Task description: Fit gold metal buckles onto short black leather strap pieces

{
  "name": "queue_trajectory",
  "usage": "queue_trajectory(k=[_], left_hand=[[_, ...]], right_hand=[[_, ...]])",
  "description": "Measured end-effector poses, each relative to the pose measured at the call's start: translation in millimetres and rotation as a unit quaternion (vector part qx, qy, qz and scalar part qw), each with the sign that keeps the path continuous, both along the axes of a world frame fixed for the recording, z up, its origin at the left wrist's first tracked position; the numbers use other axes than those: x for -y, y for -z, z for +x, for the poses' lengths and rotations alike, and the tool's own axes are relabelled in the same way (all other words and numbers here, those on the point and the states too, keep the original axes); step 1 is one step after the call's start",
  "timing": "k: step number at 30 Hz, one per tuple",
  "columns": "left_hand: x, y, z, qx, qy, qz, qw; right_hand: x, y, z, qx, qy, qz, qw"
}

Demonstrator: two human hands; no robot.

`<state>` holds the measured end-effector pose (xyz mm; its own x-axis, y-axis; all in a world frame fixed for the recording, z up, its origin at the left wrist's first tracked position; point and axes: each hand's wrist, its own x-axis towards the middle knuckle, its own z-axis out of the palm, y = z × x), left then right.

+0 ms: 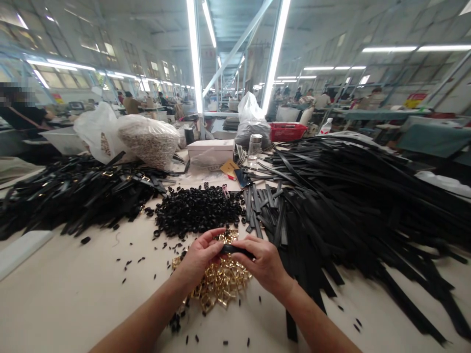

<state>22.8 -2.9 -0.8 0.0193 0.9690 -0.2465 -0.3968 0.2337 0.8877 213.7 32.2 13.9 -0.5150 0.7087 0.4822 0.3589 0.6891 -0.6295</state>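
The pale table (77, 289) spreads under everything. With the held piece as the centre of the dial, the biggest heap, long black straps (349, 206), reaches out from between two and three o'clock. A lower heap of buckled straps (84, 196) sits between nine and ten. Nearer, between ten and eleven, lies a mound of black loops (198, 211); at seven, close under the hands, is a spread of gold buckles (222, 284). The left hand (198, 255) is at nine o'clock, thumb and fingers pinching the near end of the black strip (231, 249). The right hand (263, 257), at three, pinches the other end, thumb below and fingers above, hiding part of it. The strip lies roughly level between both sets of fingertips, over the buckles. Smallest are black scraps (196, 339), some at seven.
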Motion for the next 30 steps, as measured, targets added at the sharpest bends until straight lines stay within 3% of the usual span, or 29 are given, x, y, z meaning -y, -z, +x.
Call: queue_trajectory(k=[4,8,13,19,22,27,30], left_hand=[[2,-4.3,1,-0.007,0.016,0.0,1.0],[5,-10.8,0,-0.138,0.05,0.077,0.986],[6,-16.3,1,-0.32,0.024,0.244,0.915],[10,-22.8,2,-0.411,-0.024,0.307,0.858],[14,-29.8,-3,-0.361,-0.035,0.31,0.879],[14,-29.6,-8,-0.244,0.115,0.242,0.932],[6,-21.2,-8,-0.23,0.061,0.143,0.961]], right_hand=[[3,-3.9,0,0.018,0.009,0.032,0.999],[5,-6.6,0,0.039,0.02,0.09,0.995],[7,-2.5,-3,0.076,0.031,0.125,0.989],[2,1.2,0,0.104,0.042,0.116,0.987],[-6,-2.2,9,0.112,0.088,0.107,0.984],[-10,-9.4,17,0.074,0.094,0.098,0.988],[-6,-9.9,14,0.069,0.056,0.101,0.991]])
